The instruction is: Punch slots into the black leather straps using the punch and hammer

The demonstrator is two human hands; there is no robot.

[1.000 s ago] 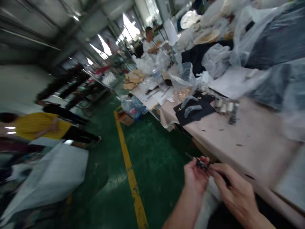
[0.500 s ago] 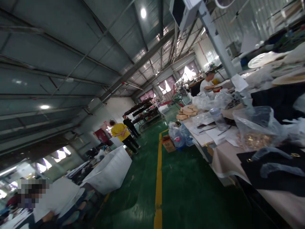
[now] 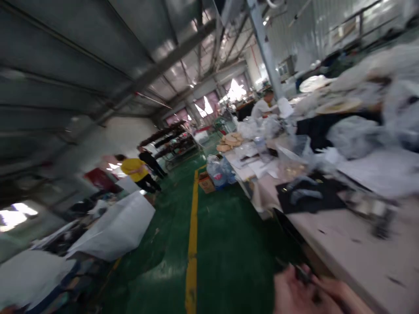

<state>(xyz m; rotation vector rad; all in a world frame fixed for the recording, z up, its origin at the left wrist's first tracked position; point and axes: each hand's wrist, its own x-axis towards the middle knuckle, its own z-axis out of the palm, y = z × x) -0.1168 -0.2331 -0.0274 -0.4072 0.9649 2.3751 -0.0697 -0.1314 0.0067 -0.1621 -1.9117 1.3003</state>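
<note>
At the bottom right, my left hand [image 3: 290,291] and my right hand [image 3: 338,293] are close together beside the table edge, both blurred by motion. The fingers of both are curled around a small dark object [image 3: 303,275], with a thin dark tip poking out to the left; its kind is too smeared to tell. On the table [image 3: 363,248], beyond my hands, lies a black flat piece [image 3: 307,198] with two plastic-wrapped curved handles. To its right is a blurred heap of metal-and-dark items [image 3: 373,209].
A green floor with a yellow line [image 3: 193,231] runs ahead. A cardboard box [image 3: 206,182] and plastic bags [image 3: 218,170] stand by the table. White bin [image 3: 114,226] at left. A person in yellow [image 3: 135,170], one in black [image 3: 150,161], and a seated person [image 3: 262,107] are farther off.
My hands have come into view at the bottom right with the dark object. The view has swung right, so the table and the black piece appear farther left.
</note>
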